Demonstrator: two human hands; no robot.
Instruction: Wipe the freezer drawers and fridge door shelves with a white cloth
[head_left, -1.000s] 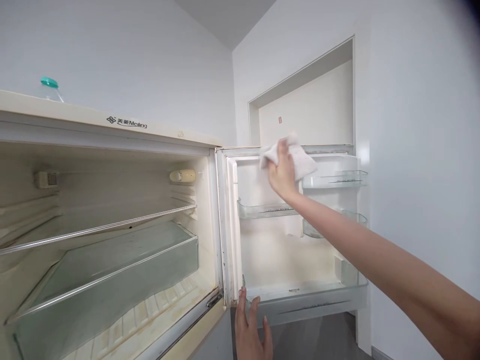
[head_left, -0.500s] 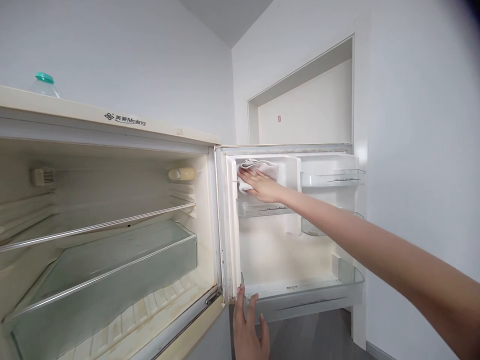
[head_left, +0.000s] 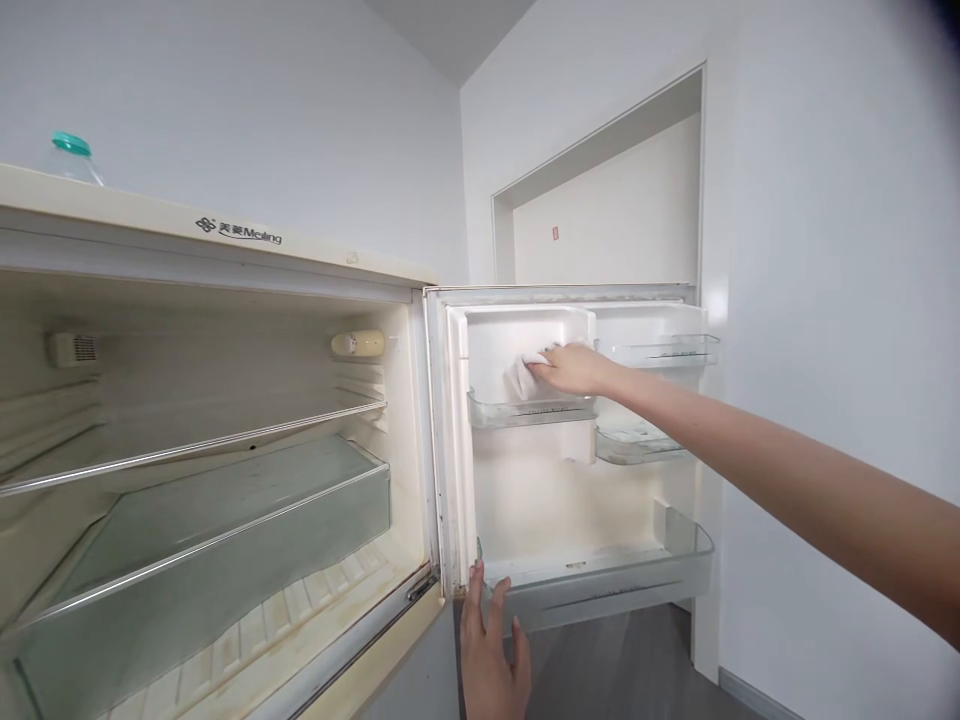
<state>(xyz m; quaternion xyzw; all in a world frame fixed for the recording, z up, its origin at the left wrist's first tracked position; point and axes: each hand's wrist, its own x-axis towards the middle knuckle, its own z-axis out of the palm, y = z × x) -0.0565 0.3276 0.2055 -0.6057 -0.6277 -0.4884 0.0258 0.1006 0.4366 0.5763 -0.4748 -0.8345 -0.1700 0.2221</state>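
Note:
A fridge stands with its door swung out to the right. My right hand is closed on a white cloth, which is against the door's inner lining, just above the upper left door shelf. Low on the door, my left hand has its fingers apart beside the left end of the large bottom shelf. Nothing shows in that hand; whether its fingertips touch the shelf I cannot tell.
At left the fridge compartment holds a glass shelf and a clear drawer. A bottle with a green cap stands on top. Two smaller shelves are on the door's right side. A wall rises at right.
My right hand has moved right and wiped away from the door's upper left corner, its spread fingers now bunched on the cloth. My left hand has barely moved. The view has shifted slightly.

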